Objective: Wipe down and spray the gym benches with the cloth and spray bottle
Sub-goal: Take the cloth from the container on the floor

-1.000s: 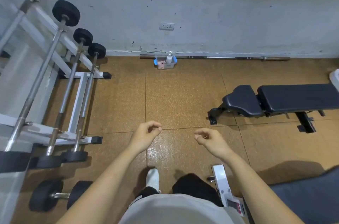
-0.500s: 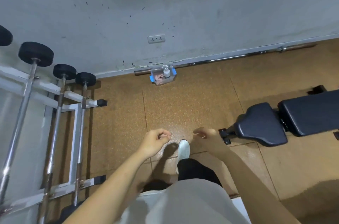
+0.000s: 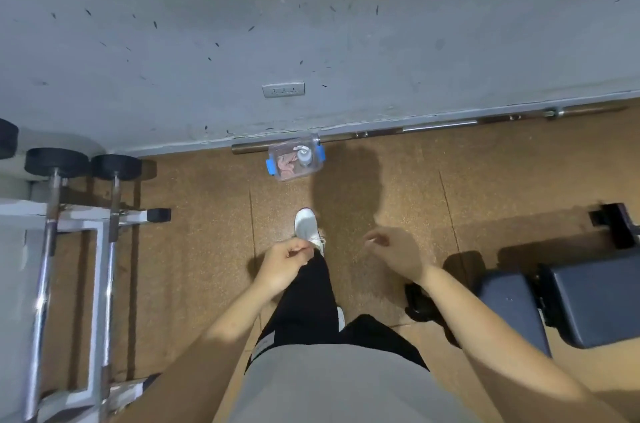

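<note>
A clear plastic box (image 3: 277, 173) with blue latches stands on the floor against the wall. Inside it lie a pink cloth (image 3: 288, 166) and a white spray bottle (image 3: 304, 156). A dark padded gym bench (image 3: 568, 301) stands low at the right. My left hand (image 3: 284, 263) hangs in front of my leg with loosely curled fingers and holds nothing. My right hand (image 3: 398, 252) is out to the right, fingers relaxed, also with nothing in it. Both hands are well short of the box.
A white rack (image 3: 86, 214) of chrome barbells with black plates fills the left side. A long steel bar (image 3: 415, 128) lies along the base of the grey wall. My white shoe (image 3: 306, 226) steps forward on the brown rubber floor (image 3: 194, 232).
I have walked toward the wall; the box with cloth and bottle is now nearer and larger. The bench has slid to the lower right of view. Both hands stay loose.
</note>
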`<state>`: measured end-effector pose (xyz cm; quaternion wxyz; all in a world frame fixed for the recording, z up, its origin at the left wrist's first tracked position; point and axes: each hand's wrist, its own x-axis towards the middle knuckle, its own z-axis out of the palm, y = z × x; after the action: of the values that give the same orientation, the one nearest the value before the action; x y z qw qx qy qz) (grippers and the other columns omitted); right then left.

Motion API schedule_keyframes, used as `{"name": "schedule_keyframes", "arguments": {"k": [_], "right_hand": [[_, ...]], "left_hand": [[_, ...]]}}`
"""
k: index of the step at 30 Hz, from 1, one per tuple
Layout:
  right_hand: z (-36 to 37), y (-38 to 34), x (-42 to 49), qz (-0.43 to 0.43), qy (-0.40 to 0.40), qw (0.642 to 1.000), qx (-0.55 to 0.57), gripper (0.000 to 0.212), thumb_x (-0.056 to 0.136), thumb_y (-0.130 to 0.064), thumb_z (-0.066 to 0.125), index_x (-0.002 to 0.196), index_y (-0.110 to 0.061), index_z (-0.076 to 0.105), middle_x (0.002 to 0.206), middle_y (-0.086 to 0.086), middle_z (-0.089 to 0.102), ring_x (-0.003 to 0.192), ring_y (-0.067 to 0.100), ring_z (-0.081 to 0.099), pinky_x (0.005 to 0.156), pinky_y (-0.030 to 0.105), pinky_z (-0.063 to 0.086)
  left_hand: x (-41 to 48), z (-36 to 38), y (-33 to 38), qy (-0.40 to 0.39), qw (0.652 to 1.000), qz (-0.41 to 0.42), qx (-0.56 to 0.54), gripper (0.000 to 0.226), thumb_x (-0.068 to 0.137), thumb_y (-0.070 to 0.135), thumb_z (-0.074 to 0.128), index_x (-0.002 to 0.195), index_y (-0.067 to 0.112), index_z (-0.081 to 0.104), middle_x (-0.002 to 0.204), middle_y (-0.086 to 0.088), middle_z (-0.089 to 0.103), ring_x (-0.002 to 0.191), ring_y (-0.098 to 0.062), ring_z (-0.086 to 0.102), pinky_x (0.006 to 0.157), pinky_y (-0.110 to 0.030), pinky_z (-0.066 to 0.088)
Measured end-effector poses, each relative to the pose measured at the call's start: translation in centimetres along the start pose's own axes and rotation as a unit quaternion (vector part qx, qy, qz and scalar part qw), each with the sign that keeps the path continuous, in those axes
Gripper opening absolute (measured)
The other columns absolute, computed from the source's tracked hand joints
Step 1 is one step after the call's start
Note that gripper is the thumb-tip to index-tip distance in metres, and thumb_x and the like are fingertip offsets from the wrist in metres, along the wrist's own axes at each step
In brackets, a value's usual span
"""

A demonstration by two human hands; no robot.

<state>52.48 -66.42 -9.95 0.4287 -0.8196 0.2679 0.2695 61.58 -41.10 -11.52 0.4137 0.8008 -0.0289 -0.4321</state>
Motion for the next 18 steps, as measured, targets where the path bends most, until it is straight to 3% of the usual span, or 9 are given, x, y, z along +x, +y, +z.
{"name": "schedule_keyframes", "arguments": {"k": [2,4,6,10,14,18], "right_hand": [[-0.5,-0.4,5.0,0.031,0.006,1.000,0.000,0.024,0.096,-0.030,0.067,0.117,-0.020,0.073,0.121,-0.005,0.070,0.110,0.013,0.065,0.097,0.033,0.052],[-0.7,-1.1,10.4,0.040,0.005,0.999,-0.011,0.021,0.097,-0.028,0.067,0.115,-0.019,0.073,0.112,-0.005,0.071,0.107,0.014,0.065,0.090,0.029,0.051],[-0.5,-1.9,16.1,0.051,-0.007,0.999,-0.019,0.020,0.097,-0.029,0.066,0.114,-0.020,0.073,0.104,-0.008,0.068,0.103,0.012,0.063,0.085,0.025,0.048],[1.0,-2.1,28.0,0.044,-0.034,0.998,-0.021,0.020,0.095,-0.027,0.069,0.111,-0.017,0.074,0.095,-0.006,0.066,0.095,0.016,0.065,0.087,0.030,0.050],[4.2,-0.2,41.5,0.016,-0.032,0.999,-0.025,0.028,0.093,-0.031,0.071,0.118,-0.016,0.071,0.102,-0.007,0.067,0.095,0.009,0.061,0.086,0.024,0.045],[8.5,3.0,54.0,-0.009,-0.019,1.000,-0.018,0.031,0.091,-0.028,0.073,0.119,-0.016,0.071,0.104,-0.003,0.071,0.091,0.011,0.065,0.092,0.028,0.053]], "left_hand": [[6.0,-1.5,-1.0,-0.003,1.000,-0.023,0.001,0.013,0.097,0.021,0.069,0.104,0.023,0.081,0.091,0.012,0.078,0.091,-0.007,0.071,0.096,-0.036,0.055],[12.0,-3.0,-2.2,-0.002,0.999,-0.045,0.009,0.013,0.094,0.029,0.069,0.099,0.025,0.080,0.097,0.010,0.079,0.098,-0.012,0.072,0.100,-0.044,0.054],[17.4,-4.7,-2.8,0.017,0.996,-0.085,0.011,0.012,0.094,0.028,0.067,0.094,0.024,0.078,0.101,0.003,0.078,0.101,-0.018,0.071,0.100,-0.044,0.054],[27.9,-6.9,-4.3,0.057,0.990,-0.128,0.002,0.018,0.096,0.025,0.065,0.106,0.019,0.078,0.106,0.001,0.075,0.100,-0.020,0.069,0.094,-0.039,0.055],[38.8,-6.2,-9.2,0.056,0.990,-0.130,-0.010,0.014,0.097,0.027,0.063,0.103,0.023,0.075,0.097,0.005,0.073,0.099,-0.021,0.070,0.094,-0.040,0.055],[49.3,-4.0,-15.5,0.044,0.990,-0.129,0.028,0.024,0.100,0.025,0.062,0.119,0.017,0.072,0.118,-0.003,0.072,0.111,-0.023,0.066,0.102,-0.039,0.051]]}}
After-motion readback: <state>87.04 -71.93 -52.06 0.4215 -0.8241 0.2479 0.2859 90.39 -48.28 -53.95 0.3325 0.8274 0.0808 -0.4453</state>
